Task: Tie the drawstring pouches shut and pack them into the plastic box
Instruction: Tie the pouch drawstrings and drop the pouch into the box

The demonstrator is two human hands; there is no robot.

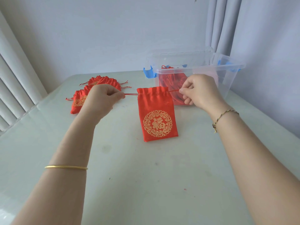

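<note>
The pouch point(157, 114) is being cinched: the left hand point(100, 98) and right hand point(199, 90) each pinch a taut drawstring end point(131, 94). Next comes knotting, then the plastic box point(230, 82) at two o'clock.

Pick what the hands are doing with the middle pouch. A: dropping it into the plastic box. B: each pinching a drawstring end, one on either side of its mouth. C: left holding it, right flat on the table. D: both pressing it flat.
B: the left hand and the right hand each pinch the drawstring, on opposite sides of the gathered mouth of the red pouch.
</note>
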